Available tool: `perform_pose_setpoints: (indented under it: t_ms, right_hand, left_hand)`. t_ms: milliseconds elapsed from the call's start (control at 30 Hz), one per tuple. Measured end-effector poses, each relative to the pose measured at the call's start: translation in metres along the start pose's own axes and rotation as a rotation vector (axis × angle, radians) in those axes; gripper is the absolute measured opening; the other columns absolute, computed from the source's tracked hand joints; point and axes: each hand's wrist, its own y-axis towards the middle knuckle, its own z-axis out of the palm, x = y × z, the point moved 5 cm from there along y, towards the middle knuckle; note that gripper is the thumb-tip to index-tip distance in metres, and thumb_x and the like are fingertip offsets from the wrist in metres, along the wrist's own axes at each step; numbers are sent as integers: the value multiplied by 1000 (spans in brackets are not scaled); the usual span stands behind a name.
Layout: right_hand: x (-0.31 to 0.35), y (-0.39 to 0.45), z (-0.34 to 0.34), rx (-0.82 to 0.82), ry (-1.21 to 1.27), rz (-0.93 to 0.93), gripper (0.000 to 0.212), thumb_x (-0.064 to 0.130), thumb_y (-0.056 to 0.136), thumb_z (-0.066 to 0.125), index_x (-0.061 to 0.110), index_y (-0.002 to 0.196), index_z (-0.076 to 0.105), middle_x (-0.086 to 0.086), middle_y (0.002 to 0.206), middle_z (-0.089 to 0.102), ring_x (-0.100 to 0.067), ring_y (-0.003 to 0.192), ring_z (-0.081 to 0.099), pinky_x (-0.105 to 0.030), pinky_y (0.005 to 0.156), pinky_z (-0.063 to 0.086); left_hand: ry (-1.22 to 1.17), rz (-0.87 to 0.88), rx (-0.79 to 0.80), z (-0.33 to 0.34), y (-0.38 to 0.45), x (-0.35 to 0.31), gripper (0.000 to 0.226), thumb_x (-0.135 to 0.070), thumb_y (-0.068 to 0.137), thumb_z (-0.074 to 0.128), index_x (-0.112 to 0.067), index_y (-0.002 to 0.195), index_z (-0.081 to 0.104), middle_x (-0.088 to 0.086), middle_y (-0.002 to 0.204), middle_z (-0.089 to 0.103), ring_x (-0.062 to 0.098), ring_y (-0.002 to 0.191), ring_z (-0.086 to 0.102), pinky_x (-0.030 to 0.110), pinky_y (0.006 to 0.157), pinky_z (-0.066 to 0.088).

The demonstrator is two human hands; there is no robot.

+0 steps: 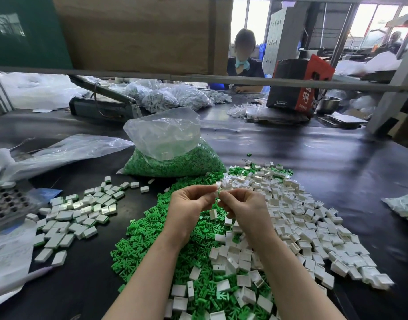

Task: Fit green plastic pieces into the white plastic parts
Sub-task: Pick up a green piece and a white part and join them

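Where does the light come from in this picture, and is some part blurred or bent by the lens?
Head view: daylight enters from the bright, overexposed windows at the back; glare streaks lie on the shiny black table sheet; the grey metal shelf rail looks bowed by the wide lens; the edges look soft.

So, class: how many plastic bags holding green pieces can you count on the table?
1: the clear bag of green pieces stands behind the loose green pile, beyond both hands. Farther bags seem to hold white parts; contents unclear.
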Motion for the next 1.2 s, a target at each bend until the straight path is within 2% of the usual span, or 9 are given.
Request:
perform_pose_setpoints:
  t_ms: [200, 400, 567, 767, 1033, 1200]
  right_hand:
    - [2, 0, 1, 48, -66, -35, 13, 13, 88, 70, 7, 77, 70, -2, 64, 66, 1, 50, 55, -15, 51, 43]
    - [0, 1, -1, 61, -130, -35, 13, 15, 87, 72, 8, 77, 71, -6, 65, 66, -9, 56, 54, -27, 57, 45]
    - [0, 1, -2, 73, -168, -57, 13, 16, 87, 72, 11, 75, 72, -15, 70, 69, -17, 61, 56, -37, 62, 48]
    - [1, 0, -3, 86, -189, -77, 13, 14, 87, 72, 10, 74, 72, -6, 65, 66, -16, 61, 55, -37, 63, 48]
    - [2, 1, -3, 114, -240, -104, 14, 16, 86, 72, 9, 75, 72, -15, 71, 68, -21, 63, 56, -47, 67, 52]
    - [1, 1, -3, 136, -288, -112, 12, 18, 86, 73, 11, 76, 72, -11, 70, 69, -19, 63, 59, -45, 67, 53]
  left_hand:
    - [25, -15, 6, -3, 1, 1, 11, -3, 82, 73, -12, 87, 77, 6, 85, 77, 10, 75, 71, 16, 66, 53]
    - [114, 3, 16, -5, 2, 4, 11, -4, 84, 73, -13, 86, 77, 8, 83, 76, 13, 73, 68, 19, 68, 55]
    - [137, 11, 30, -5, 2, 4, 11, -2, 84, 72, -12, 86, 77, 4, 80, 76, 9, 72, 68, 16, 65, 52]
    - [161, 39, 31, -4, 0, 2, 10, 0, 84, 71, -8, 88, 76, 4, 80, 76, 8, 72, 69, 16, 65, 52]
    - [194, 68, 65, -4, -2, 0, 13, 4, 84, 70, -7, 88, 75, -1, 75, 75, 3, 68, 68, 14, 63, 52]
    - [243, 83, 88, -4, -2, -1, 14, 5, 84, 70, -7, 88, 76, 1, 78, 76, 4, 70, 70, 15, 66, 52]
